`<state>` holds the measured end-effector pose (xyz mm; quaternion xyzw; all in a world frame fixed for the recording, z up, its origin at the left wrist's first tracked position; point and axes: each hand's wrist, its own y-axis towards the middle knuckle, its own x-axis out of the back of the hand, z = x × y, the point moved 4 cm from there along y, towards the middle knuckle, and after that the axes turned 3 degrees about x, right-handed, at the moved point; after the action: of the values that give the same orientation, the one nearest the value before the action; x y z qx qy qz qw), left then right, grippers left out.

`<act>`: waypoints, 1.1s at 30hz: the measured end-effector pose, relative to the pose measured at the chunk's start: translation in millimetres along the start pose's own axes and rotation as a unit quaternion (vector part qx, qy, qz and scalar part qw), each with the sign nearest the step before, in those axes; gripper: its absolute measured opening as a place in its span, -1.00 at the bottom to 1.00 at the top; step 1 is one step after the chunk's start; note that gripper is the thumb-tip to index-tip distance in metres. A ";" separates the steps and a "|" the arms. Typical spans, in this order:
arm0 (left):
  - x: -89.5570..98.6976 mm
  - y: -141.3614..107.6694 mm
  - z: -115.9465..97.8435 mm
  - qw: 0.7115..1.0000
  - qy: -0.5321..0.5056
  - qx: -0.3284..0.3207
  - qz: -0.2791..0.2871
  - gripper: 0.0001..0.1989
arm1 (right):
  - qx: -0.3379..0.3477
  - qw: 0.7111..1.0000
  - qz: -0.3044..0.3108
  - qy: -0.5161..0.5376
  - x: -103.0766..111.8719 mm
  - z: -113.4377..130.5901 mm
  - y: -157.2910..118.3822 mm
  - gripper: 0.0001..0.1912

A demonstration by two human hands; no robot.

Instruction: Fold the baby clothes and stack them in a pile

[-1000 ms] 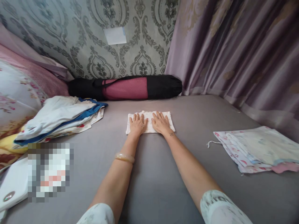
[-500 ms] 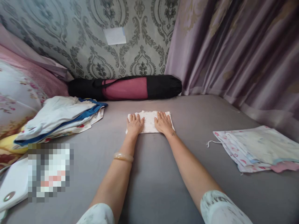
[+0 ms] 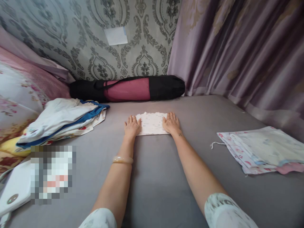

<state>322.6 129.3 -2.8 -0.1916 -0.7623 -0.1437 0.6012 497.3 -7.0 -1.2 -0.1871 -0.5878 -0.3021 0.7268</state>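
A small white cloth (image 3: 152, 124) with a faint pattern lies folded into a flat rectangle on the grey sheet (image 3: 156, 177). My left hand (image 3: 133, 125) rests palm down over its left edge, fingers spread. Over the right edge lies my right hand (image 3: 172, 123), also flat with fingers apart. Neither hand grips the cloth, and its middle shows between them.
Clothes in white and blue (image 3: 59, 118) are piled at the left, near a white device (image 3: 17, 186). Folded garments (image 3: 261, 148) lie at the right. A black and pink rolled bag (image 3: 127, 89) stretches along the wall.
Both hands have slid outward, the left one leftward and the right one rightward. More of the cloth shows between them.
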 end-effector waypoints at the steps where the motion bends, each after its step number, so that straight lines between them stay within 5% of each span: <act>1: 0.0 0.2 -0.2 1.000 -0.003 0.000 0.001 -0.31 | 0.000 1.000 0.000 0.002 0.2 -0.1 0.0 -0.33; 10: 6.3 15.6 8.3 0.997 -0.075 0.017 -0.009 -0.37 | 0.049 0.998 -0.030 -0.002 12.0 10.2 2.7 -0.34; 18: 10.3 17.9 16.6 0.995 -0.094 0.017 -0.030 -0.43 | 0.060 0.998 0.016 -0.025 -8.4 11.1 4.0 -0.32; 24: 8.4 20.3 18.4 0.994 -0.096 0.008 -0.048 -0.50 | 0.059 0.998 0.018 -0.017 -4.3 10.7 3.3 -0.33; 33: 8.5 25.3 22.8 0.990 -0.121 0.008 -0.078 -0.56 | 0.110 0.994 -0.013 0.008 2.0 43.0 -10.4 -0.40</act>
<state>313.0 163.0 -0.2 -0.1428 -0.8431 -0.1603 0.4931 458.8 11.8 10.1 -0.0958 -0.6139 -0.2465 0.7437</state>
